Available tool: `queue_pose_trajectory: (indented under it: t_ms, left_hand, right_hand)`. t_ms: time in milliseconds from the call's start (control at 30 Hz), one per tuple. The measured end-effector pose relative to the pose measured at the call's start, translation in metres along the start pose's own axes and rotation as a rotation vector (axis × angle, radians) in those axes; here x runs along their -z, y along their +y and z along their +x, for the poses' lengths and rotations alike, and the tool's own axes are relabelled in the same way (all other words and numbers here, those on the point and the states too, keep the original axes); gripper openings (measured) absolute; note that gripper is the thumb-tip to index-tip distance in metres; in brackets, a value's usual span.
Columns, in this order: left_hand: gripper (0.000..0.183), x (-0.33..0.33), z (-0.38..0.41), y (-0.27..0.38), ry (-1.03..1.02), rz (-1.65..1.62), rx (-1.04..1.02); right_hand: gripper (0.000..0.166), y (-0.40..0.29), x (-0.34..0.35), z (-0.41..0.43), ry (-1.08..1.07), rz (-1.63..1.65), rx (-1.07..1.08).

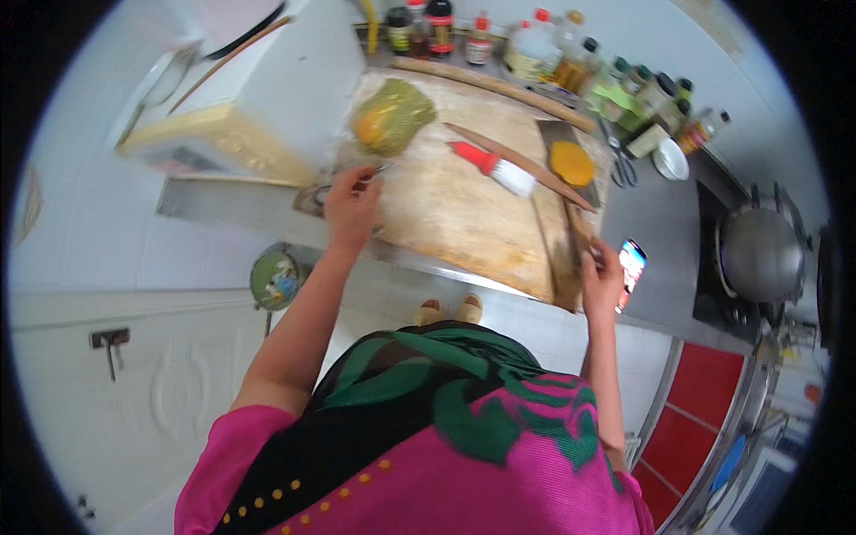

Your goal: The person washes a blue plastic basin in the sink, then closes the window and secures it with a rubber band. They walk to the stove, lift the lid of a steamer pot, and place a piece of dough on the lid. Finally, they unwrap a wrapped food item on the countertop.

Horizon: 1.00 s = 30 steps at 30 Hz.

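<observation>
My left hand [351, 207] is at the left edge of a floured wooden board [455, 207], its fingers pinched on a small thin shiny object. Above it lies a green-and-orange mass [391, 120], perhaps dough in a bag. My right hand [602, 274] is at the board's right edge, its fingertips by the wooden handle [578, 227] of a broad cleaver [552, 137]; blur hides whether they grip it. A flat orange piece [572, 164] rests on the blade. A tapered wooden rolling pin [495, 147] and a red-handled brush [491, 167] with white bristles lie on the board.
A long wooden rod [488, 83] lies along the board's back, with bottles [439, 30] behind. To the right are scissors [622, 164], a white bowl [671, 159], a phone [630, 267] and a lidded pot [762, 254] on a stove. A white cabinet [287, 100] stands left.
</observation>
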<state>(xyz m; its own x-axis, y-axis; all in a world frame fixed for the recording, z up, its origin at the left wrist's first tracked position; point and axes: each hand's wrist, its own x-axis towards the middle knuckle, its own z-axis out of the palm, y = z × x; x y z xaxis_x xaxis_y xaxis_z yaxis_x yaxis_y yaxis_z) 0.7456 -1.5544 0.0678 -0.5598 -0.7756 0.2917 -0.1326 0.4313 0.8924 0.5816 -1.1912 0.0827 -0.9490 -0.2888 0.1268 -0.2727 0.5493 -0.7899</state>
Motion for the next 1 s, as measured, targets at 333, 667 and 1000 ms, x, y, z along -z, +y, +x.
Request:
queue_pose_trajectory:
  t_ms: [333,667,1000]
  left_hand:
    - [0.02,-0.032,-0.059,0.03,-0.32,0.118,-0.006]
    - [0.037,-0.006,0.028,0.021,0.064,0.27,-0.18]
    - [0.064,-0.009,0.128,0.005,-0.14,0.431,-0.288]
  right_hand:
    - [0.031,-0.024,-0.003,0.045,0.071,-0.206,0.21]
    - [0.032,-0.079,-0.069,0.077,-0.094,-0.232,0.528]
    - [0.069,-0.104,-0.13,0.097,-0.257,-0.776,0.316]
